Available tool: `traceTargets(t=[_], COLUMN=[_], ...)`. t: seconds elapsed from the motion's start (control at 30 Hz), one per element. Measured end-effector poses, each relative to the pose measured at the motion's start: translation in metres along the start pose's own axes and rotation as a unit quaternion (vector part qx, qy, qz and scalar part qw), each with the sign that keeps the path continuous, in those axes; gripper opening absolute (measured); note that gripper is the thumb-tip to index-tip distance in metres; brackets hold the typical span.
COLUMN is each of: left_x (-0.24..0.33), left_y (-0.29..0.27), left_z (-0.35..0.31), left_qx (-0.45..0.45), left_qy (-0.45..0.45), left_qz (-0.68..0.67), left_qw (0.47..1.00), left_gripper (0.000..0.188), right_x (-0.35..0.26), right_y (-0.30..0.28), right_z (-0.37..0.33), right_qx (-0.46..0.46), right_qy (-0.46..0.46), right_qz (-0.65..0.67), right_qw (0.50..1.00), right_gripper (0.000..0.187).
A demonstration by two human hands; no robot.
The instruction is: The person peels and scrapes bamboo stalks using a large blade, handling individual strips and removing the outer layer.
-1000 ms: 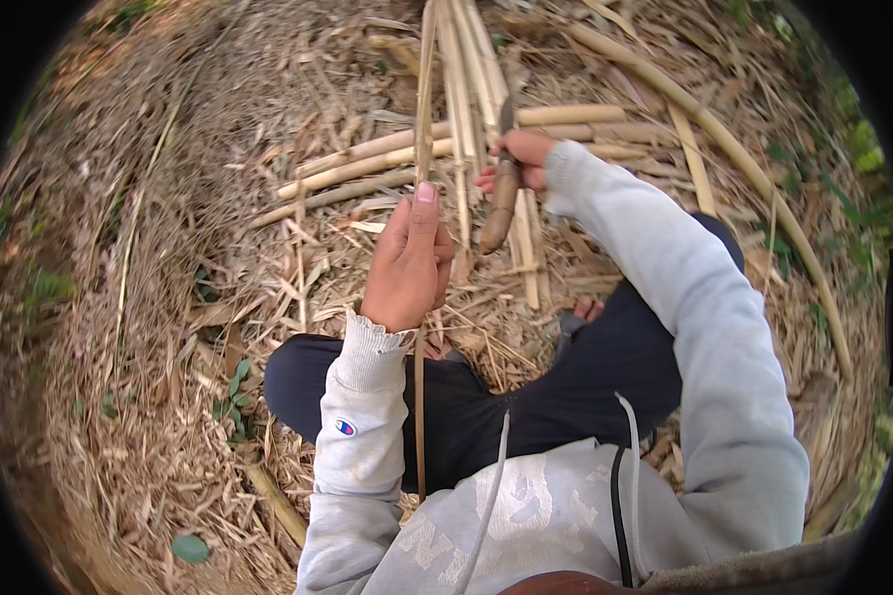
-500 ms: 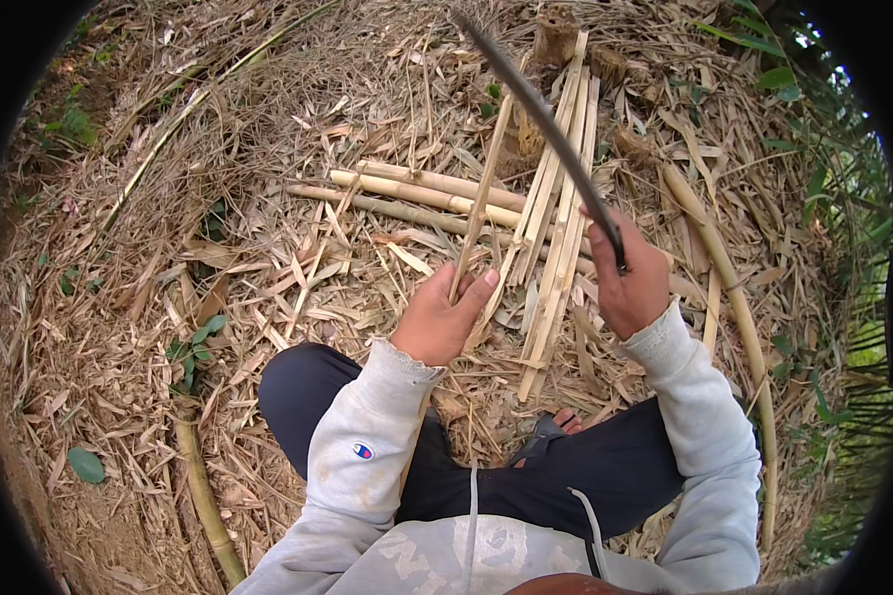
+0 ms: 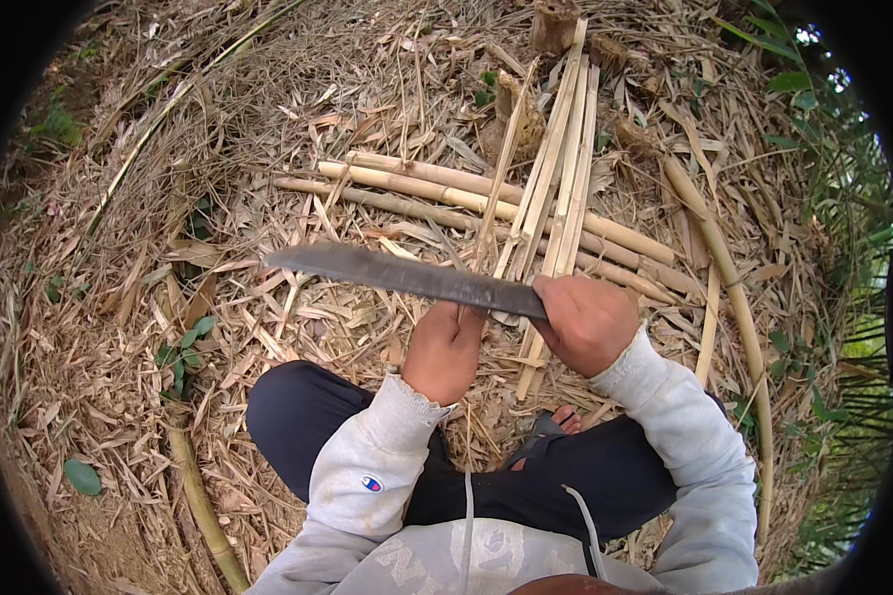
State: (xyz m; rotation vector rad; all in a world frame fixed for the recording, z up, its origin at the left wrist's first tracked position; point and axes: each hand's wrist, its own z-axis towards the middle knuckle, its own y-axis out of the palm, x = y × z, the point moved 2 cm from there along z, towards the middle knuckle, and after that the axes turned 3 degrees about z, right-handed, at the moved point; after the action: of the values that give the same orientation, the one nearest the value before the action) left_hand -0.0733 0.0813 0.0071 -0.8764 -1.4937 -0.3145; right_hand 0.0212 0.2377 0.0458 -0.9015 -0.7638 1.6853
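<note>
My right hand grips a machete, its handle hidden inside my fist. The long dark blade lies crosswise, pointing left, over the top of my left hand. That hand is closed around the near end of a narrow split bamboo strip, which slants away from me; the blade passes over the strip just beyond my fingers. Whether the edge touches the strip I cannot tell. Right of it, several pale bamboo strips lie in a loose bundle, partly behind my right hand.
Beneath the bundle several round bamboo poles lie crosswise. Cut stumps stand beyond. A long curved pole lies at the right, another pole at the lower left. Dry leaves cover the ground around my crossed legs.
The machete has swung down from a raised, far-pointing position to lie crosswise over my left hand. My right hand has moved left and nearer; the left still holds the strip.
</note>
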Motion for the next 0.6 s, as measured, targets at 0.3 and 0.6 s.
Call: traceTargets(t=[0.3,0.6], left_x=[-0.009,-0.022], left_y=[-0.007,-0.01], left_z=[0.0,-0.002], left_qx=[0.023,0.006], left_qy=[-0.018,-0.055], left_qz=[0.026,0.02], left_qw=[0.999,0.998], left_gripper=[0.032,0.032], right_x=[0.02,0.042], right_y=[0.016,0.006], right_z=[-0.005,0.002], right_qx=[-0.051,-0.022], right_qy=[0.005,0.188], right_qz=[-0.065,-0.074], right_qw=[0.997,0.979], right_gripper=[0.009,0.014])
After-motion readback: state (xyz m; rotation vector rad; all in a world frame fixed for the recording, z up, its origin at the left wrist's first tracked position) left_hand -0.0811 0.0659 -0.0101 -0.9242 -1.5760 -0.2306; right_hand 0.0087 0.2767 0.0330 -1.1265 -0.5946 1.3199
